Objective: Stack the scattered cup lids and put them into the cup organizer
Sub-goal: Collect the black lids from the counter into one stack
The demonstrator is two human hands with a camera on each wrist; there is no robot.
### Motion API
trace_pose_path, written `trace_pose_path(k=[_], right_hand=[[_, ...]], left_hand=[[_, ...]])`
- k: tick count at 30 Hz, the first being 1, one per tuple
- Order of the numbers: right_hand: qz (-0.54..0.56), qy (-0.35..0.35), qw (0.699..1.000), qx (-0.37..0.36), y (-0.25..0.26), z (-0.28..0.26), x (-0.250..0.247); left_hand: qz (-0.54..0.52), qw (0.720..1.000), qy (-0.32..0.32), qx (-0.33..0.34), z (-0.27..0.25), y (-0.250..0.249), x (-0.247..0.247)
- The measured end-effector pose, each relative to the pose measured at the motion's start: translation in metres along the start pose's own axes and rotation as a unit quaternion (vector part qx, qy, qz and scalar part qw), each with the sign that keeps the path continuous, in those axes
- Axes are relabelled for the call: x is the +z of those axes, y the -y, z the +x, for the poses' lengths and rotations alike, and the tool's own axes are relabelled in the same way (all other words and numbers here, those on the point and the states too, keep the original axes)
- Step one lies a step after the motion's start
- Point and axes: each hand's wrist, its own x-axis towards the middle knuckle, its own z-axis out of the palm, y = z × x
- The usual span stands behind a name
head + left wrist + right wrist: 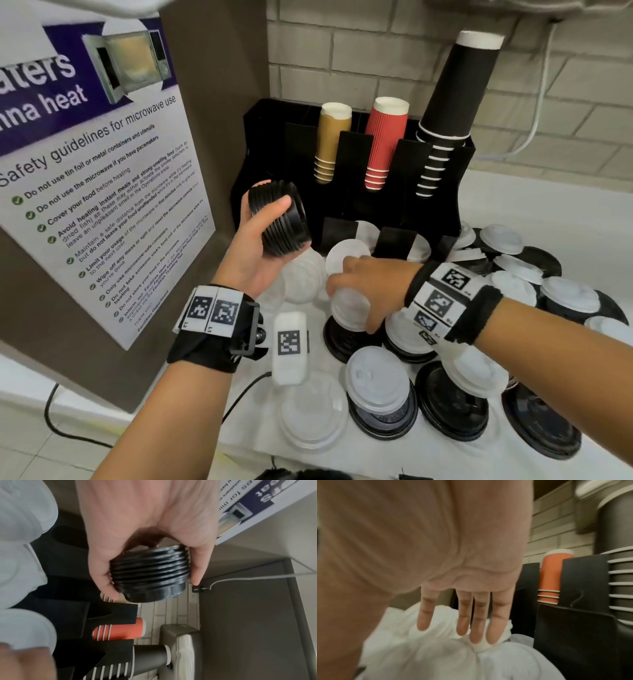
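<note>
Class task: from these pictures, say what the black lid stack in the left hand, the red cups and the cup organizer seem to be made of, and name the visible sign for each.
Black lid stack: probably thin glossy plastic; its ridged rims catch highlights.
Red cups: likely rippled paper, matt; fine vertical ribs, white rolled rims.
Cup organizer: seemingly rigid matt black plastic, in flat panels; the exact material stays uncertain.

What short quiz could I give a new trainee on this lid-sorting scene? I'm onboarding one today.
1. True or false: the left hand holds a stack of black lids.
2. Which cups stand tallest in the cup organizer? A gold B red C black
3. Fill in: the right hand is reaching onto ___ lids.

Key: 1 true; 2 C; 3 white.
</note>
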Motion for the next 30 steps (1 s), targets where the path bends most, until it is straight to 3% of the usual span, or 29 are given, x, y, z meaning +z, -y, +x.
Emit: trace_pose_path(k=[5,9,14,16,18,20,23,30], right_hand=[[-0.098,-0.019,0.995,-0.013,0.006,0.011,0.007],[-0.013,-0.02,1.0,-0.019,0.003,0.008,-0.006],[0.142,-0.203,0.968,-0.044,0.004,0.005,-0.049],[0.144,-0.226,0.963,-0.031,0.007,0.002,-0.057],[0.099,-0.167,0.981,-0.025,0.01,-0.003,-0.054],[0.046,-0.032,0.998,-0.021,0.016,-0.006,-0.042],[-0.01,0.121,0.992,-0.041,0.027,-0.006,-0.022],[-0.085,0.124,0.984,-0.09,0.02,-0.003,-0.003]], left_hand=[[-0.028,1.0,0.001,0.004,0.0,-0.004,-0.003],[-0.031,0.999,-0.015,0.014,0.001,-0.006,-0.008],[-0.064,0.997,0.004,0.033,0.001,-0.015,-0.01],[-0.068,0.997,0.008,0.039,0.001,-0.017,-0.007],[-0.081,0.996,0.01,0.041,0.001,-0.017,-0.006],[-0.096,0.995,0.009,0.04,0.001,-0.016,-0.004],[-0.126,0.992,0.01,0.018,0.001,-0.013,-0.002],[-0.214,0.973,0.081,-0.028,0.002,-0.006,-0.001]])
